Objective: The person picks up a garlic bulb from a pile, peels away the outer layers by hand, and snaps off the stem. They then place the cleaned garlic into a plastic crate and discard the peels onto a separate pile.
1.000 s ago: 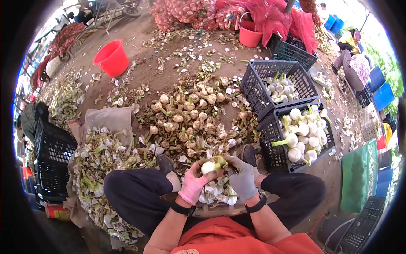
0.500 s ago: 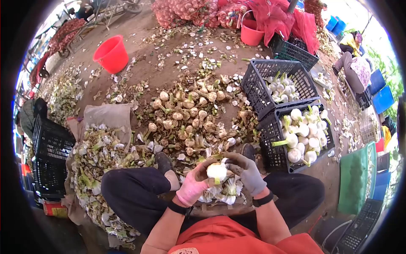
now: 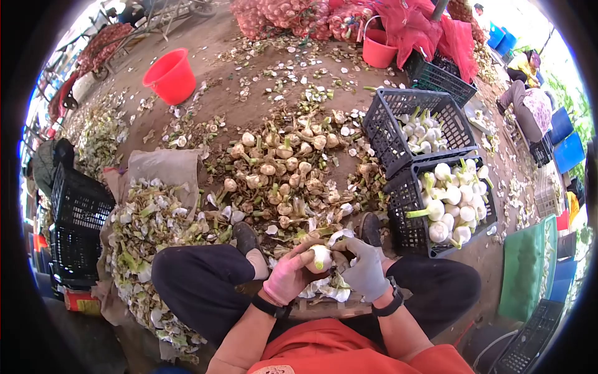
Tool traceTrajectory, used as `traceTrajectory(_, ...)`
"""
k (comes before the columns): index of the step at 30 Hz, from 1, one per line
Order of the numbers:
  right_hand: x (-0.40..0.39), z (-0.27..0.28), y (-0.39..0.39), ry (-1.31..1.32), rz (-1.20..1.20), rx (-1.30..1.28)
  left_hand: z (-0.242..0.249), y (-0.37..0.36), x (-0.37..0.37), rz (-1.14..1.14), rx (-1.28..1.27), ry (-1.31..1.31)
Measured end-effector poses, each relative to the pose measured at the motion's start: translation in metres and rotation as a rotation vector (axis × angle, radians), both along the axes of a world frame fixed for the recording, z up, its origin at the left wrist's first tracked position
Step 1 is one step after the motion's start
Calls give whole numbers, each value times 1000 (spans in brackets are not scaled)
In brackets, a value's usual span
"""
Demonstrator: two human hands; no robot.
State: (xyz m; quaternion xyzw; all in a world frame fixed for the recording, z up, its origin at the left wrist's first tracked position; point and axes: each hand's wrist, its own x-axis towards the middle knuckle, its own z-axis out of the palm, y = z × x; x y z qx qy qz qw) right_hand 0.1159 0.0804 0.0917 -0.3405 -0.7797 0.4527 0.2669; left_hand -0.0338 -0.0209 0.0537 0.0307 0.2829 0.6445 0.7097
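Observation:
A white garlic bulb (image 3: 320,258) with its cut green stem toward me sits in my left hand (image 3: 288,278), which wears a pinkish glove and is closed around the bulb's left side. My right hand (image 3: 366,274), in a grey glove with dirty fingers, is closed at the bulb's right side. A loose strip of white garlic skin (image 3: 340,235) stands up at its fingertips; the exact pinch is partly hidden. Below both hands, peeled skins (image 3: 333,290) lie between my legs. Ahead on the ground is a heap of unpeeled garlic bulbs (image 3: 286,165).
Right of my knee, a black crate (image 3: 405,215) holds peeled bulbs; another crate (image 3: 380,134) behind it is partly filled. A skin heap (image 3: 149,249) lies left, beside stacked black crates (image 3: 75,237). Farther off are a red bucket (image 3: 171,78), red net sacks (image 3: 286,19) and seated people (image 3: 526,106).
Both hands have lowered slightly with the bulb, and the bulb is tilted differently. A strip of skin now sticks up by my right fingers. The view has shifted slightly.

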Motion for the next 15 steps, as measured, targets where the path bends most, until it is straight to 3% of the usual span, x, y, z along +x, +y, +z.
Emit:
traceTrajectory(4,0,-18,5,-80,-6,12,-3,-3,-5,-216,65,-85)
traceTrajectory(7,3,-63,14,-170,-77,101,-6,-11,8,-198,-51,-161)
traceTrajectory(8,6,-81,16,-304,-28,87,-10,-12,7,-225,-16,-271)
traceTrajectory(10,16,-102,19,-562,84,-37,-3,-9,8,-195,37,-222)
traceTrajectory(13,28,-107,13,-322,127,145,12,-2,1,-85,171,8)
traceTrajectory(15,26,-101,15,-263,67,101,9,1,1,-10,111,33)
